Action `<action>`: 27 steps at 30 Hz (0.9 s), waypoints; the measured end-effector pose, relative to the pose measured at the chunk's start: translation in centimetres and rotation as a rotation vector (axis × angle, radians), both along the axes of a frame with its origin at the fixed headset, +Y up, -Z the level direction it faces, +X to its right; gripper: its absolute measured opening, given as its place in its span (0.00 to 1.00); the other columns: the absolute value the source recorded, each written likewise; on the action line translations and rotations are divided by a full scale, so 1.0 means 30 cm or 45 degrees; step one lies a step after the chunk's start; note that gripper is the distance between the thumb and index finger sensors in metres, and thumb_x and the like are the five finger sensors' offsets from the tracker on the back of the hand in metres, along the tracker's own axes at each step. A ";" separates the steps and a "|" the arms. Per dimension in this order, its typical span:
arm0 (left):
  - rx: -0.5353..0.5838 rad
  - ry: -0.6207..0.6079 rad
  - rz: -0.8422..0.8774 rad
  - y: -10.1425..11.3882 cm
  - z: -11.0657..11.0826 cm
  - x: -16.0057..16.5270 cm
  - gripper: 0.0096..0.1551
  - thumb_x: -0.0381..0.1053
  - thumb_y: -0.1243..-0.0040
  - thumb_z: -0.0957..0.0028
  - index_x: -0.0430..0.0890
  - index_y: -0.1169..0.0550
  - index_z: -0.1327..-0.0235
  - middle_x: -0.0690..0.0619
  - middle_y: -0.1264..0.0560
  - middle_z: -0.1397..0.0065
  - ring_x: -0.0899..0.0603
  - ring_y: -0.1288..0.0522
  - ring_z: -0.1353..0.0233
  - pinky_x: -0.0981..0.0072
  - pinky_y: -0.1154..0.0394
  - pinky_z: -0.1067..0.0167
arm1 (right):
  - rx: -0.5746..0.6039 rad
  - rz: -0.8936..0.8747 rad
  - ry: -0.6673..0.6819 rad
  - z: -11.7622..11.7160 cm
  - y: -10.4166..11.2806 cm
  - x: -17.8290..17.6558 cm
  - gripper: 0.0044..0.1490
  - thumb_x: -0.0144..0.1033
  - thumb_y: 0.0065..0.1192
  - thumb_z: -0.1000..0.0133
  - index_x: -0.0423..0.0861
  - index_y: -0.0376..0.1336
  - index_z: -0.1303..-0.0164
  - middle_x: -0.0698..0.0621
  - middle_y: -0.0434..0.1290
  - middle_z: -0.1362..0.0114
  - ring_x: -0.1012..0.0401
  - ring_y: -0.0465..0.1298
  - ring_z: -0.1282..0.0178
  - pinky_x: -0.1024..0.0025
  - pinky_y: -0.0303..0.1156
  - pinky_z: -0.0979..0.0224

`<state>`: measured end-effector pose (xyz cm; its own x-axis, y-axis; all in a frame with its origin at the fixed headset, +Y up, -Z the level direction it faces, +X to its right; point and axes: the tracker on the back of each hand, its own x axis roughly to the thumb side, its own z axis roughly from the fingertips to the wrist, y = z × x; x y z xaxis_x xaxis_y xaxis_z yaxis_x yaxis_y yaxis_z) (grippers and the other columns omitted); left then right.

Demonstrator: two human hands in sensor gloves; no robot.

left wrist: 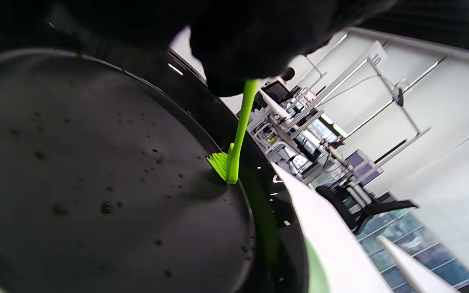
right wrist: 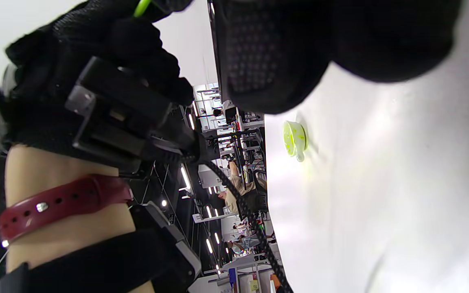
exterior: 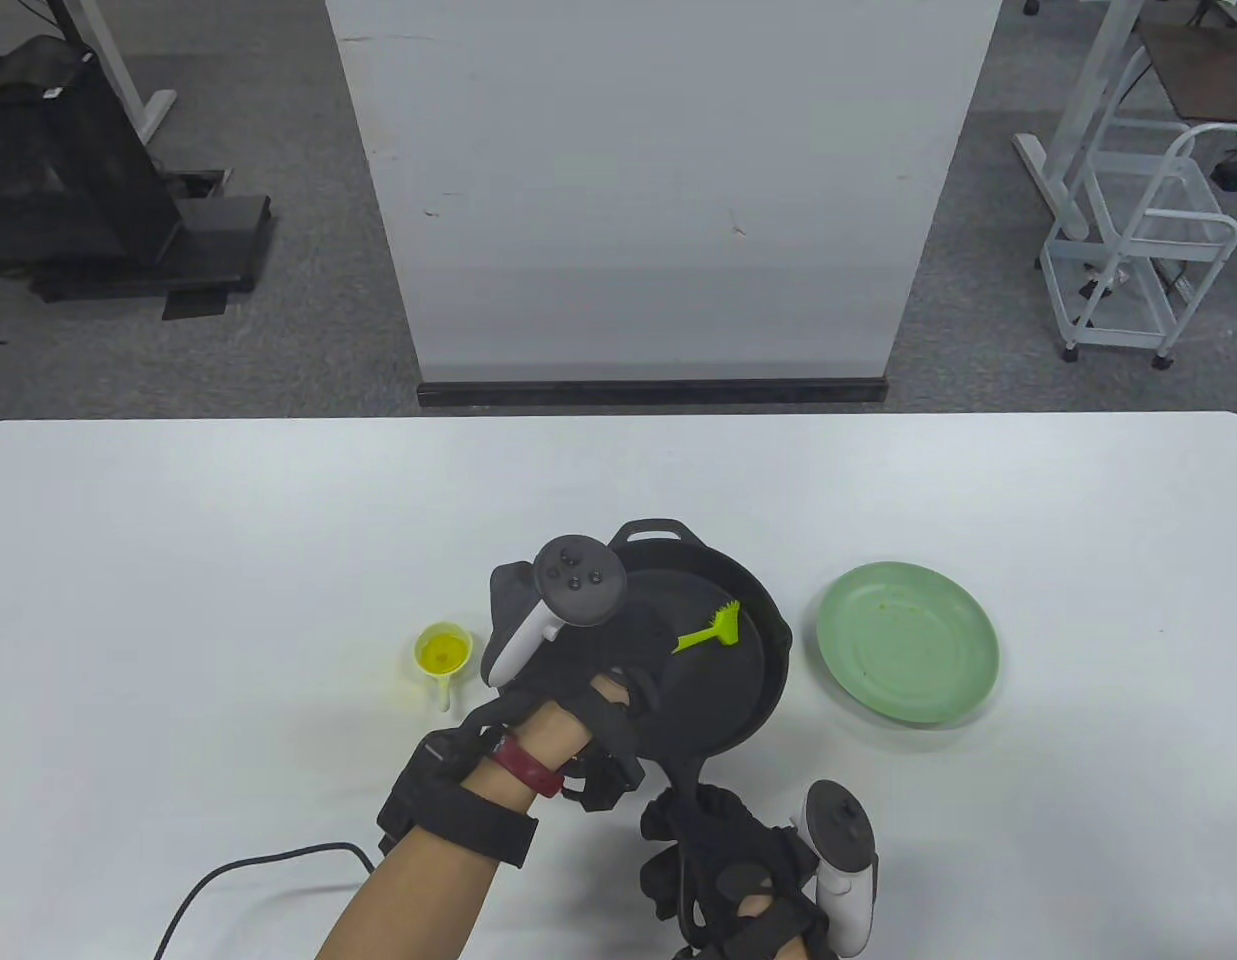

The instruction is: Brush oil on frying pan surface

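My left hand point(exterior: 563, 690) holds the green brush point(exterior: 711, 630) by its thin handle, fingers closed around the end of it. The bristles touch the floor of the frying pan point(exterior: 753, 690), on the side of the pan that is toward the green plate point(exterior: 908, 642). In the left wrist view the bristle head point(left wrist: 220, 163) presses on the dark surface close to where the floor meets the wall.

My right hand point(exterior: 748, 865) is at the pan's long handle, near the table edge. It seems to grip the handle to keep the pan from sliding, but the glove hides the fingers, so I cannot tell how tight it is.

To do this step well, I think I should keep the bristles flat and pull them in slow, overlapping strokes across the whole floor, not only along this edge. The surface looks mostly dry and spotted, so I will probably need more oil from the small yellow cup point(exterior: 443, 652) standing just beside the pan, on its left. Light pressure is enough; too much would bend the thin handle.
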<state>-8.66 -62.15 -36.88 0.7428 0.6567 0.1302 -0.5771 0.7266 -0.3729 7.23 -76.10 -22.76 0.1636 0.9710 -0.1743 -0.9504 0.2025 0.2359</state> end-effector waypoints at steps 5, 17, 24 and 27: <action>-0.055 0.000 0.089 0.011 -0.004 -0.007 0.26 0.53 0.44 0.48 0.39 0.23 0.43 0.56 0.17 0.76 0.47 0.21 0.81 0.52 0.19 0.76 | 0.022 -0.012 0.005 -0.001 0.004 0.001 0.33 0.42 0.52 0.47 0.31 0.55 0.43 0.29 0.63 0.40 0.60 0.82 0.66 0.69 0.82 0.66; -0.060 0.089 -0.108 0.008 -0.022 -0.131 0.26 0.54 0.43 0.49 0.40 0.21 0.44 0.57 0.17 0.77 0.47 0.21 0.81 0.52 0.19 0.76 | 0.000 -0.031 0.000 -0.001 0.002 0.006 0.33 0.42 0.52 0.47 0.31 0.55 0.43 0.29 0.63 0.40 0.60 0.82 0.66 0.69 0.82 0.65; -0.053 0.130 -0.153 0.011 -0.010 -0.206 0.26 0.54 0.43 0.49 0.41 0.21 0.44 0.56 0.17 0.77 0.47 0.20 0.81 0.52 0.19 0.75 | -0.013 -0.044 -0.017 -0.003 0.001 0.016 0.33 0.42 0.52 0.47 0.31 0.55 0.43 0.28 0.63 0.39 0.60 0.81 0.66 0.69 0.82 0.65; -0.040 0.146 -0.177 0.018 -0.004 -0.235 0.26 0.54 0.43 0.49 0.41 0.21 0.44 0.56 0.17 0.76 0.47 0.20 0.81 0.52 0.19 0.76 | -0.016 -0.039 -0.025 -0.003 0.001 0.017 0.33 0.42 0.52 0.47 0.30 0.55 0.43 0.28 0.63 0.39 0.60 0.81 0.66 0.69 0.81 0.65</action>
<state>-15.72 -61.60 -36.99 0.8354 0.5492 0.0205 -0.5120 0.7913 -0.3343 7.75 -76.08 -22.84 0.1965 0.9632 -0.1831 -0.9483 0.2342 0.2142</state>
